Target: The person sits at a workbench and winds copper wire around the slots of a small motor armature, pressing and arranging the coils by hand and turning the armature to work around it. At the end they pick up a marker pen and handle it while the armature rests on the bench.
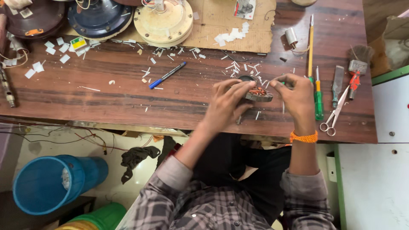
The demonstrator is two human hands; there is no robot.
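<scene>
Both forearms reach forward from plaid sleeves over the near edge of the wooden counter [106, 96], converging on one small part. The left hand [227, 103] lies palm down with its fingers spread and angled toward the right, the fingertips pressing on the left side of a motor stator [257, 93]. The right hand [297, 96] comes in from the other side, wrist bent, wearing an orange thread band [303, 137]; its thumb and forefinger curl inward toward the stator's right edge. The left grip is closed on the stator's rim. The right grip is pinched nearly closed at the winding, though whether it holds a wire or a paper slip cannot be told.

The stator sits on the counter between the two hands, toward the near right part of the surface. It is a flat dark ring lying roughly level, seen at a slant, so its long axis runs left to right; reddish-copper windings show on its top face.

White paper slips [238, 68] are scattered just beyond it. A blue pen [167, 75] lies well to the left, pointing diagonally. To the right lie a green-handled screwdriver [318, 97] and scissors [335, 114], both near the right hand.
</scene>
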